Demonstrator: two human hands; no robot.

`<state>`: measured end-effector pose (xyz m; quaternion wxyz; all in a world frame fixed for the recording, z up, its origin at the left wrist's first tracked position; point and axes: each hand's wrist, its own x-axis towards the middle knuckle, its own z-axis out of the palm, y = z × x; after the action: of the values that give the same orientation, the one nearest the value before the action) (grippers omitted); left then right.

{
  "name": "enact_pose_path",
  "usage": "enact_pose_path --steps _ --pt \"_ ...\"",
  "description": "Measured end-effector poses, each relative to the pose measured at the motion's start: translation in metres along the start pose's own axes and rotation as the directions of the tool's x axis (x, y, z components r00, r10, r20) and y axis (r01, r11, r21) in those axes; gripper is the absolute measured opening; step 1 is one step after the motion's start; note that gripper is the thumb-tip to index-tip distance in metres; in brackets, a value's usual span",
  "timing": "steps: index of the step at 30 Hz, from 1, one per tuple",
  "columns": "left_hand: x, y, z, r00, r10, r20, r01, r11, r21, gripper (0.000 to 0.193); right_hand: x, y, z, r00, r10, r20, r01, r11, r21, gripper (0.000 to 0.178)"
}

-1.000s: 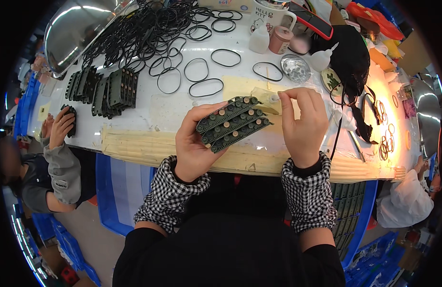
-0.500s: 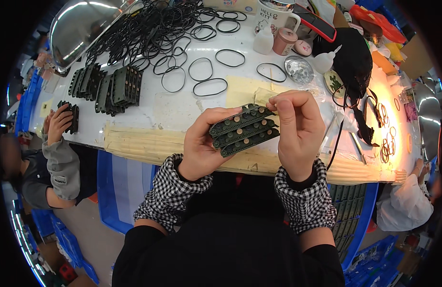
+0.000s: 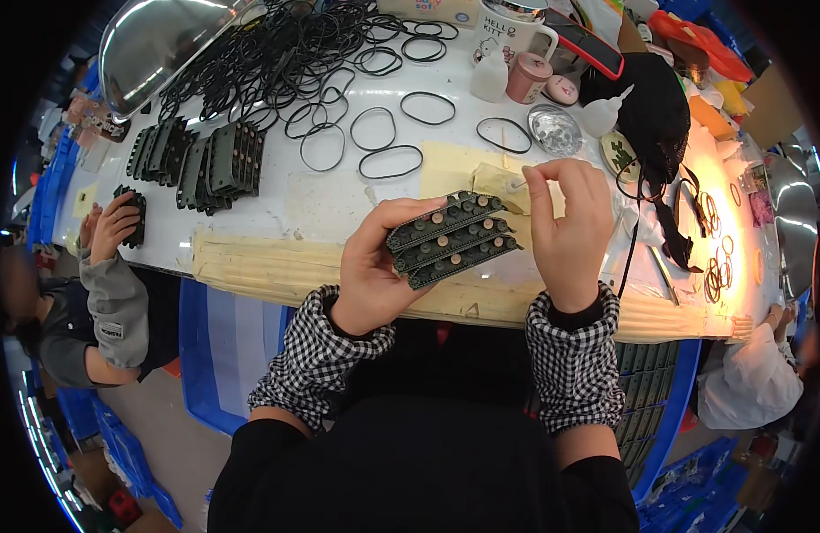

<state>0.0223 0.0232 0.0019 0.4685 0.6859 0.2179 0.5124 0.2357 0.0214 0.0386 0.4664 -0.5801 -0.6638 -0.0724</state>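
Note:
My left hand (image 3: 372,266) is closed round several dark green toy tank track pieces (image 3: 450,238), stacked side by side. Rows of round wheels, some brownish, show on their upper faces. To their right my right hand (image 3: 570,226) is raised, thumb and forefinger pinched at a small white-tipped stick (image 3: 516,185); most of the stick is hidden. That hand is apart from the track pieces. Just beyond the pieces, a yellowish pad (image 3: 497,180) lies on the table.
Black rubber belts (image 3: 277,53) lie in a tangled heap at the back. More green track pieces (image 3: 219,164) stand at left. A mug (image 3: 507,35), a clear dish (image 3: 554,129) and a squeeze bottle (image 3: 602,114) are at back right. A co-worker's hand (image 3: 115,222) works at far left.
My right hand has drawn back to the right, away from the track pieces, and the white tip now shows at its fingertips. My left hand has barely moved.

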Motion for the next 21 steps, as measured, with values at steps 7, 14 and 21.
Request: enact_pose_path --steps 7,14,21 --pt "-0.001 -0.003 0.0 0.999 0.001 -0.043 -0.002 1.0 -0.014 0.056 -0.007 -0.025 -0.009 0.989 0.103 -0.11 -0.05 0.914 0.403 0.008" --pt "0.0 -0.003 0.001 0.999 -0.005 -0.036 0.003 0.999 -0.051 0.054 -0.017 -0.038 -0.002 0.973 0.189 0.131 -0.225 0.663 0.714 0.008" --pt "-0.001 -0.003 0.0 0.999 0.004 -0.035 -0.007 0.998 -0.068 0.055 -0.018 -0.038 0.0 0.977 0.176 0.121 -0.211 0.698 0.684 0.008"
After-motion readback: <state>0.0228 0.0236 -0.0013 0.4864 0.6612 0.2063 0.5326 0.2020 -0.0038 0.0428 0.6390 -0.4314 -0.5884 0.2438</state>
